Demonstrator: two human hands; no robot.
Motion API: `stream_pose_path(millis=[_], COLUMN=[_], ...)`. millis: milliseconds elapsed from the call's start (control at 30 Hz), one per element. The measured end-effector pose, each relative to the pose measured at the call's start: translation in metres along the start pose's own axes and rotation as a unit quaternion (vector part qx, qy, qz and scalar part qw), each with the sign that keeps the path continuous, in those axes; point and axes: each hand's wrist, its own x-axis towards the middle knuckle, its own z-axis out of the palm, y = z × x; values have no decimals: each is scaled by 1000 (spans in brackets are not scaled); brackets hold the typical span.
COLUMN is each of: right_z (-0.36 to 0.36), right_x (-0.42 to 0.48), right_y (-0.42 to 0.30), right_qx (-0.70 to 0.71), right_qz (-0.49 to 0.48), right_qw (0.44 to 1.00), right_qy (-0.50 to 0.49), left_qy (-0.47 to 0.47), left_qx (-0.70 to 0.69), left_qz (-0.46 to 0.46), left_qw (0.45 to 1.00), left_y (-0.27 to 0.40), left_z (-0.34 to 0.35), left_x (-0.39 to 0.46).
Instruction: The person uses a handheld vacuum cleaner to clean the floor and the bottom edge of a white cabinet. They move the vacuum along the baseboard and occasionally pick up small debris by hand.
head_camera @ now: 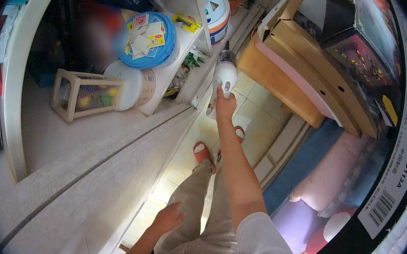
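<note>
My right hand [225, 105] is wrapped around the handle of a white cordless handheld vacuum cleaner [226, 72]. Its clear dust cup and dark narrow nozzle point away from me, over the gap between the shelf unit and a wooden seat. With nothing in it, my left hand [169, 216] hangs beside my thigh, its fingers loosely bent and slightly apart. Below the vacuum lies the tiled floor [263, 100], where I stand in red slippers [201, 152].
On the left shelf [85, 140] are a blue-lidded tub [169, 49] topped with small cards, a white bucket [127, 80] and a wood-framed clear box [88, 93]. Cardboard boxes [315, 72] rest on the wooden seat [267, 66]. Pillows [328, 171] and a large printed carton [379, 207] line the right.
</note>
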Motion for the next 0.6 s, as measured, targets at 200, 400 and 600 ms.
stream_pose_path(millis=[200,400,600], right_z=[1,-7,-14], right_x=[-6,-2,-1], right_y=[0,16,14], right_qx=[44,179,224], right_qz=[70,214,279], right_qw=[996,940,922], right_qy=[-31,-197,-150], left_qy=[3,20,11], left_qx=[-22,-14,-22], left_qz=[1,21,10], left_qw=[1000,999,1000], left_y=[-3,-8,-11], left_z=[0,6,3], left_x=[-1,-1,-2])
